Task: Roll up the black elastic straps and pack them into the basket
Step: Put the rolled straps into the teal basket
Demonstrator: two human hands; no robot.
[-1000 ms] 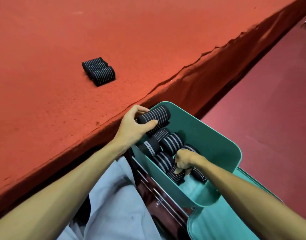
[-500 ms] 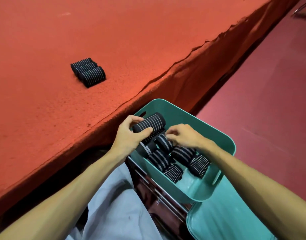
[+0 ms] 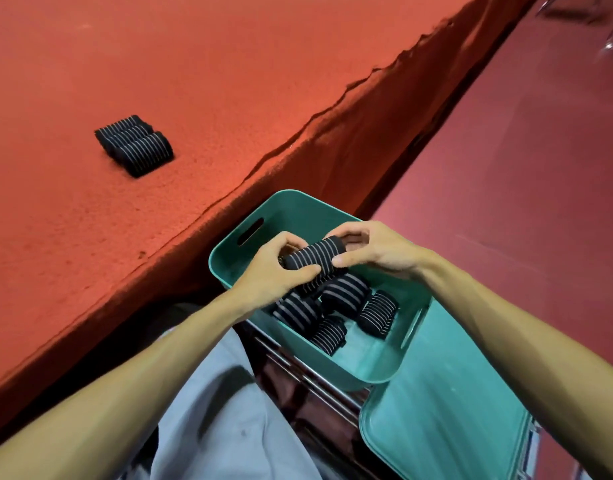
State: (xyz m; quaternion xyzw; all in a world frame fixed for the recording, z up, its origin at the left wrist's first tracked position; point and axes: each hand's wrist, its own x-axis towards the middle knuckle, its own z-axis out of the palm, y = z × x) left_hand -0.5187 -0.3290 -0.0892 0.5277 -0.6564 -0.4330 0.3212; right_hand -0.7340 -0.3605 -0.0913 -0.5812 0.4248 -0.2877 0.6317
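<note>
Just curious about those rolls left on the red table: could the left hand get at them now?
Likely yes, once freed: nothing lies between it and the rolls, but the left hand grips a rolled strap over the basket with the right hand.

Held roll (image 3: 313, 259) ends hidden under fingers (image 3: 306, 270); teal lid (image 3: 447, 420) cut off below

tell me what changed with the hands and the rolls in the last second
The right hand came up off the packed rolls and took hold of the other end of the held roll, which the left hand carried from the basket rim towards its middle. Both hands now grip it. The rolls on the table stayed put.
</note>
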